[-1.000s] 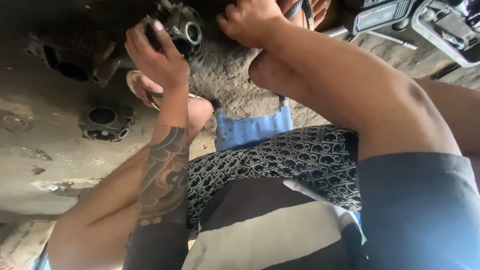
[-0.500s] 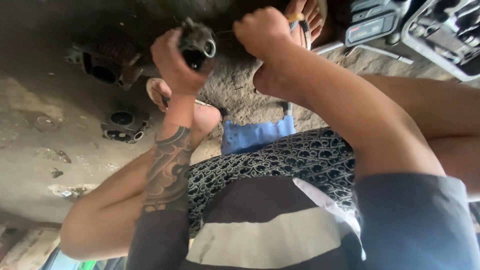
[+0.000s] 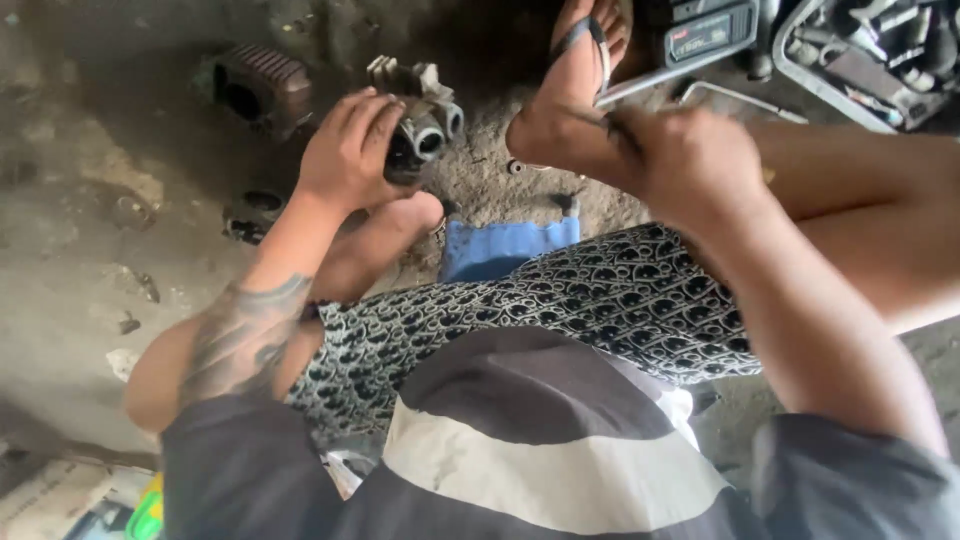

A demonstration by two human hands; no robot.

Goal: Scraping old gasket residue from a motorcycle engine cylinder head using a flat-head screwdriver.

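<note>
I sit on the ground with my left hand wrapped around a grey metal engine part, holding it up above my bare foot. My right hand is a closed fist to the right of the part and apart from it. A thin dark tool shaft pokes out of the fist toward the part, and a bit of yellow handle shows behind it. The hand is blurred.
A finned engine cylinder and a smaller round part lie on the dirty concrete at the left. A blue block sits by my knee. Another person's sandalled foot, a dark case and a tool tray are at the top right.
My right hand has pulled away from the engine part, moving right and down. My left hand still holds the part, now a little lower. The view has tilted to show more ground.
</note>
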